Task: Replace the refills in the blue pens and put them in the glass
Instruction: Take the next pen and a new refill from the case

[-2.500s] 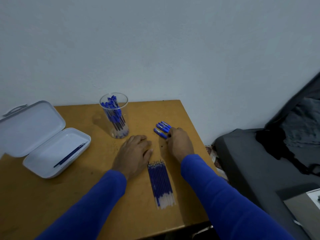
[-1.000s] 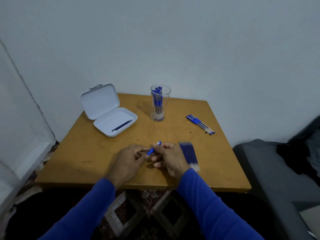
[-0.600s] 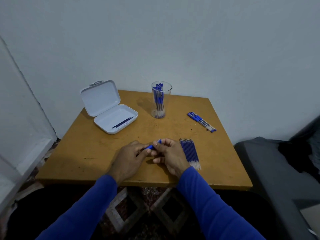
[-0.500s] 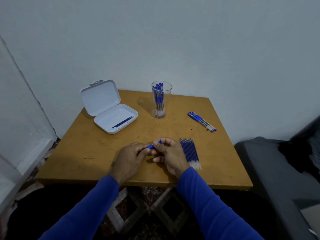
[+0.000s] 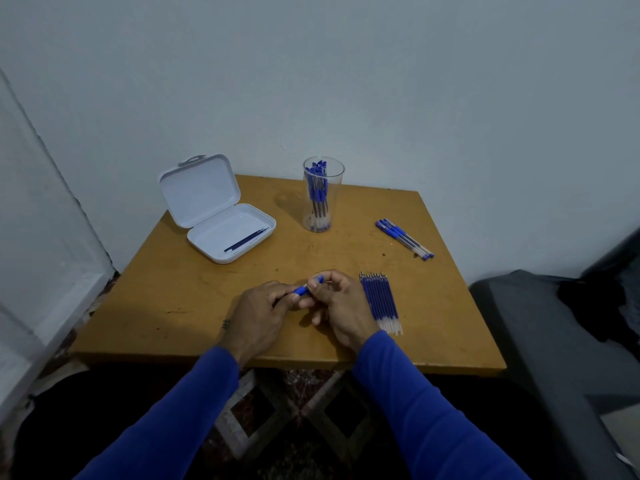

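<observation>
A blue pen (image 5: pixel 306 287) is held between both hands over the near middle of the wooden table (image 5: pixel 180 299). My left hand (image 5: pixel 258 315) pinches its lower end and my right hand (image 5: pixel 341 306) pinches its capped upper end. Just right of my right hand lies a row of several blue refills (image 5: pixel 381 301). A clear glass (image 5: pixel 323 194) with several blue pens stands at the back. More blue pens (image 5: pixel 405 239) lie at the back right.
An open white case (image 5: pixel 221 209) with dark used refills (image 5: pixel 246 240) in its tray sits at the back left. A wall runs behind the table. A grey seat (image 5: pixel 554 341) with dark cloth stands to the right.
My right hand picked a pen from the back-right pile and brought it to the near middle, where both hands now hold it. The view has pulled back from the table.
</observation>
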The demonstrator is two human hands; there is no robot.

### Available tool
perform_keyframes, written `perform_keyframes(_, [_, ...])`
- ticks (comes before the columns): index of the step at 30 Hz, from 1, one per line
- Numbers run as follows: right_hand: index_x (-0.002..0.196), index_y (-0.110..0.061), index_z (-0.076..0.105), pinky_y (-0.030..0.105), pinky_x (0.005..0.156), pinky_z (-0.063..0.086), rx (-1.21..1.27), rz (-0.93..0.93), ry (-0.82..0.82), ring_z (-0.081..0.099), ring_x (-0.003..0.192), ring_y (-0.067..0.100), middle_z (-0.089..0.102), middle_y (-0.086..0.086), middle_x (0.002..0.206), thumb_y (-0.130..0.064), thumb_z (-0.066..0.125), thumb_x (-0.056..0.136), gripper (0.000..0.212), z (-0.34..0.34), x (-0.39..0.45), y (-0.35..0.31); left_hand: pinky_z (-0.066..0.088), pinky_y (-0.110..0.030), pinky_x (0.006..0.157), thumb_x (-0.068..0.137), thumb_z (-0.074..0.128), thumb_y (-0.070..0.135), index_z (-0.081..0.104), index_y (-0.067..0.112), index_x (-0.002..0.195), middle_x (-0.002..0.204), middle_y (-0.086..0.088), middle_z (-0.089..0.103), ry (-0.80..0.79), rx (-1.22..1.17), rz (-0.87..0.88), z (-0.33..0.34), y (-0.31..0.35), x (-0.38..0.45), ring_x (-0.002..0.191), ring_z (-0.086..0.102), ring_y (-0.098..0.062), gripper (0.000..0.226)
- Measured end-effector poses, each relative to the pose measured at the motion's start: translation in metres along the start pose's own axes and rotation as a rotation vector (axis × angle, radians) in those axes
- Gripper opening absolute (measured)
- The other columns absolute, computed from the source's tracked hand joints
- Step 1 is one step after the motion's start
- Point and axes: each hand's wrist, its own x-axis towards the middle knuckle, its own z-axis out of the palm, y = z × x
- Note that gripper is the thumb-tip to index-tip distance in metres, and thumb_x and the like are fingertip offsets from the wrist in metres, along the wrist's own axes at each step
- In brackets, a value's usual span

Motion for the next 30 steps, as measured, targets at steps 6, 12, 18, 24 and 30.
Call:
perform_keyframes(6, [0.111,0.003,0.06,0.022,0.044,0.049,-0.006,0.003,-0.005,0.07,0.071,0.02,0.072,0.031,0.101,-0.008,0.058,0.101,0.015,-0.001,-0.0005,-0.0001,0.041,-0.02,0.07,0.102,0.055,0.029,0.071,0.03,0.123,0.086,0.014,0.063,-0.003,0.028,-0.02,0.0002,-0.0012,0.0006,0.08,0.058,-0.004,0.026])
perform_keyframes(12, [0.11,0.0,0.059,0.022,0.046,0.051,0.024,0.016,-0.026,0.07,0.071,0.02,0.074,0.022,0.094,-0.008,0.056,0.102,0.012,-0.0025,-0.0013,-0.0002,0.043,-0.022,0.069,0.102,0.056,0.028,0.071,0.029,0.124,0.083,0.013,0.061,-0.003,0.052,-0.004,0.0016,-0.001,0.001,0.078,0.058,-0.006,0.027])
perform_keyframes(18, [0.11,-0.006,0.052,0.023,0.042,0.05,0.067,0.023,0.004,0.073,0.071,0.022,0.073,0.028,0.099,-0.014,0.049,0.106,0.01,-0.0051,-0.0009,-0.0012,0.039,-0.018,0.067,0.102,0.056,0.028,0.071,0.027,0.125,0.083,0.016,0.061,0.013,0.068,0.013,0.0028,-0.0037,0.0005,0.078,0.058,-0.004,0.027])
perform_keyframes(24, [0.115,-0.004,0.054,0.025,0.043,0.052,0.033,0.021,0.072,0.07,0.068,0.021,0.073,0.028,0.097,-0.017,0.05,0.107,0.017,-0.0015,0.0005,0.0018,0.038,-0.017,0.065,0.102,0.056,0.03,0.071,0.026,0.125,0.084,0.016,0.06,0.044,0.091,0.022,0.0033,-0.0008,-0.0002,0.076,0.057,-0.004,0.028])
perform_keyframes(30, [0.109,-0.017,0.063,0.02,0.045,0.048,-0.4,0.006,0.33,0.061,0.051,0.011,0.073,0.009,0.083,-0.02,0.06,0.102,0.008,-0.0054,0.0082,-0.0011,0.036,-0.013,0.062,0.102,0.056,0.03,0.069,0.022,0.127,0.082,0.017,0.058,0.125,0.1,0.036,0.0035,0.0031,-0.0035,0.075,0.056,-0.001,0.029])
